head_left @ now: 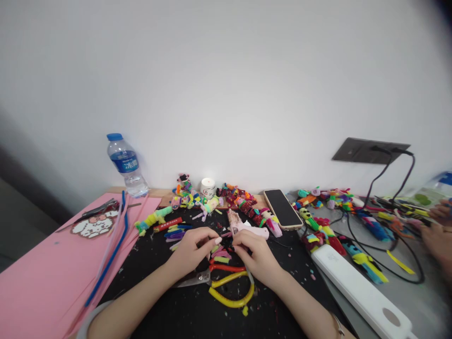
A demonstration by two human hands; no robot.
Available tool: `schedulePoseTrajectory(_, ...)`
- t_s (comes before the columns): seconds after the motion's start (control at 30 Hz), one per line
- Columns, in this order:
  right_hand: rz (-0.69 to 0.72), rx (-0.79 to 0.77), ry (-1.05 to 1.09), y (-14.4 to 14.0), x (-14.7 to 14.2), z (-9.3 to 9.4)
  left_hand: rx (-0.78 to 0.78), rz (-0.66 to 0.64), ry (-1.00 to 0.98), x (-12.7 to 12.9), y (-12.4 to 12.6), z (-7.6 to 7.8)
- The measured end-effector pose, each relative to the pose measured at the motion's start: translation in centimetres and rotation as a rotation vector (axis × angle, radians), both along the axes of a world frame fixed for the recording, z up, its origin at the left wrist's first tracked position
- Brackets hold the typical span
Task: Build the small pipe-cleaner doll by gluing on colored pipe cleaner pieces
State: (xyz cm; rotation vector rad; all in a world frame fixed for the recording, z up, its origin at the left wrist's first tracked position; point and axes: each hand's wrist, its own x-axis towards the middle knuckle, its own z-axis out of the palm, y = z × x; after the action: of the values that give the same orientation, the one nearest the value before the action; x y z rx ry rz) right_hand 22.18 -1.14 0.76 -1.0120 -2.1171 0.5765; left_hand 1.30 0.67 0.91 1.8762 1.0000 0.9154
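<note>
My left hand [193,248] is closed in a pinch over the black mat [155,282], and whatever lies between its fingertips is too small to make out. Facing it, a short gap away, my right hand [259,254] also pinches, with something small and dark at the fingertips that I cannot name. Scissors with red and yellow handles [231,302] lie just below both hands. Short fuzzy pipe cleaner pieces [221,259] are scattered between the hands, and more purple and blue pieces [176,231] lie left of them. A pale pink glue gun [252,230] rests behind my right hand.
Fuzzy pipe cleaner dolls [243,202] line the back, near a small white tub [208,187]. A phone [282,208] and white power strip [360,292] lie right, among black cables [370,247]. Pink sheets [38,282] and a water bottle [127,165] stand left. Another person's hand [438,240] shows far right.
</note>
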Motion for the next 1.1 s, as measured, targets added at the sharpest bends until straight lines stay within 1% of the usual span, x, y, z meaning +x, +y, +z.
schedulePoseTrajectory(0.1,-0.008,-0.001,0.003,0.0,0.0,0.0,0.024,-0.022,0.024,0.0,0.0,0.0)
schedulePoseTrajectory(0.23,-0.028,0.011,0.023,0.1,0.0,0.0,-0.021,-0.037,0.012,-0.1,0.0,-0.5)
schedulePoseTrajectory(0.33,-0.015,0.012,0.025,0.1,0.0,0.0,-0.053,-0.049,-0.001,-0.1,0.0,-0.8)
schedulePoseTrajectory(0.47,0.012,0.003,0.019,0.0,-0.1,0.1,-0.120,-0.070,-0.047,0.1,-0.1,-1.0)
schedulePoseTrajectory(0.6,0.006,-0.004,0.007,-0.2,-0.1,0.2,-0.207,-0.091,-0.103,0.2,-0.1,-1.2)
schedulePoseTrajectory(0.73,0.009,0.003,0.007,-0.3,-0.1,0.1,-0.262,-0.116,-0.109,0.3,-0.1,-1.2)
schedulePoseTrajectory(0.87,-0.032,0.043,0.047,-0.2,-0.1,0.1,-0.264,-0.131,-0.073,0.3,-0.3,-0.9)
schedulePoseTrajectory(1.0,-0.042,0.078,0.075,-0.3,-0.2,0.3,-0.253,-0.160,0.019,0.4,-0.5,-0.6)
schedulePoseTrajectory(1.1,-0.042,0.081,0.079,-0.4,-0.3,0.5,-0.170,-0.199,0.064,0.5,-0.6,-0.2)
